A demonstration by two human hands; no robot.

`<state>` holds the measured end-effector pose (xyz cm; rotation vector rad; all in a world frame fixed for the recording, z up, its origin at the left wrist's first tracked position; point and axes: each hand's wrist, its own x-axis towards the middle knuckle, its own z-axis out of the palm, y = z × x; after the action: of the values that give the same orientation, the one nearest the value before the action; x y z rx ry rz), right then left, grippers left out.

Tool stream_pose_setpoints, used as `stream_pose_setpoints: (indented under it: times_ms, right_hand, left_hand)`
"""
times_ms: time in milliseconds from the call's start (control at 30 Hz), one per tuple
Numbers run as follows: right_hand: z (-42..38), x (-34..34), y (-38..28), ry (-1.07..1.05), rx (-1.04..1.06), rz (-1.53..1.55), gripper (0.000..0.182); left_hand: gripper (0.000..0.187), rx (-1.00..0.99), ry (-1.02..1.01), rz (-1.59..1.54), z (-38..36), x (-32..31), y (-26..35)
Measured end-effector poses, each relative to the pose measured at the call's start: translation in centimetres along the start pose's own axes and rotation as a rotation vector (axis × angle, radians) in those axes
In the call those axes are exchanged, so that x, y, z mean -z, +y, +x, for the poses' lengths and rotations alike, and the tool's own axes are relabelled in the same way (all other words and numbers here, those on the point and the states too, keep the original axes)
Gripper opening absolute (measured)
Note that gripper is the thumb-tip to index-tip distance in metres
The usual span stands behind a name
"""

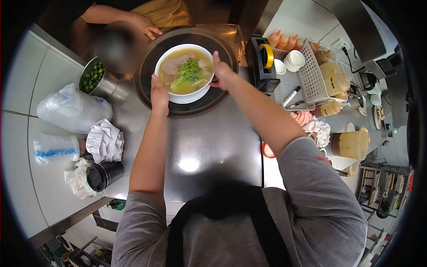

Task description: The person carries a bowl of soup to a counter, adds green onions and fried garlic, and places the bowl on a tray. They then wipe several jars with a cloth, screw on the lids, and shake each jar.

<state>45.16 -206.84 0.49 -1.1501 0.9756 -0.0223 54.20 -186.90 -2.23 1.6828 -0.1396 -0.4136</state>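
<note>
A white bowl of noodle soup [190, 97] is held between my two hands over a round dark tray [147, 89]. Sliced meat, chopped green onion and pale noodles show in its yellowish broth. My left hand [159, 95] presses against the bowl's left side, thumb up near the rim. My right hand [223, 74] grips the opposite side, its thumb at the rim and fingers curled lower down. Close behind the tray's far left edge is another person's hand [149, 26].
Left of the steel counter [200, 147] stand a metal pot of green limes [93, 75], plastic bags [73, 109], crumpled receipts [104, 140] and a black lidded cup [104, 175]. To the right are a tape dispenser [265, 62], a white basket [313, 73] and sauce bottles [282, 41].
</note>
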Motion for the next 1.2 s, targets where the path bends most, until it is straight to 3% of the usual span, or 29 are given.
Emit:
stream_pose_setpoints:
  times_ms: [67,100,233,333,367,400,433,467,500,567,600,700,800,867,933,1100,1200]
  right_hand:
    - [2.2,-1.9,2.3,0.089,0.13,0.134,0.084]
    - [2.0,-2.9,3.0,0.262,0.136,0.098,0.089]
    - [-6.9,-10.0,4.9,0.648,0.041,-0.003,0.089]
    - [-11.1,-13.7,8.3,0.21,0.143,-0.314,0.092]
    - [-13.9,-14.1,8.8,0.155,0.247,-0.214,0.09]
    - [-16.5,-13.6,9.0,0.014,0.2,-0.219,0.089]
    - [-19.4,-12.2,9.5,-0.125,0.245,-0.118,0.089]
    - [-23.2,-8.6,9.0,-0.466,0.338,-0.038,0.091]
    - [-23.4,-7.2,10.8,-0.413,0.231,-0.097,0.092]
    - [-25.9,-1.1,12.2,-0.511,0.116,-0.274,0.089]
    - [-26.7,2.1,13.7,-0.574,0.1,-0.186,0.087]
    - [-28.1,10.4,17.7,-0.495,-0.026,-0.138,0.075]
    - [-29.1,16.7,19.7,-0.411,-0.016,0.028,0.066]
    - [-31.4,19.2,20.0,-0.342,0.056,0.182,0.064]
    - [-33.4,21.0,20.5,-0.334,0.092,0.218,0.064]
    - [-36.9,23.9,23.1,-0.3,0.127,0.257,0.066]
    - [-38.7,26.0,24.2,-0.275,0.182,0.21,0.069]
  left_hand:
    - [0.073,0.005,0.042,0.024,0.3,-0.2,-0.7]
    - [0.074,0.022,0.088,0.053,0.1,-0.3,-0.7]
    - [0.063,-0.03,0.073,-0.028,-1.8,-1.3,1.2]
    - [0.069,-0.005,0.004,-0.117,1.2,0.2,-1.9]
    - [0.074,0.007,-0.041,-0.157,2.3,0.3,-2.8]
    - [0.078,0.169,-0.062,-0.041,-2.6,0.9,2.3]
    - [0.082,0.21,0.021,0.019,-4.7,1.2,4.6]
    - [0.084,0.199,0.068,0.005,-5.6,1.8,5.5]
    - [0.084,0.02,0.058,-0.015,-3.0,3.5,2.4]
    - [0.08,-0.04,0.047,-0.034,-4.2,5.6,4.1]
    - [0.079,-0.128,0.068,-0.028,-4.4,6.2,5.0]
    - [0.076,-0.302,0.109,-0.008,-8.7,5.7,13.7]
    - [0.063,-0.736,0.055,0.238,-12.2,4.0,21.7]
    - [0.055,-0.936,-0.036,0.24,-18.9,2.3,29.7]
    - [0.055,-1.303,0.078,0.415,-20.6,0.6,35.3]
    - [0.055,-1.62,0.223,0.538,-27.6,-3.6,48.0]
    - [0.056,-1.69,0.368,0.605,-30.4,-5.9,54.1]
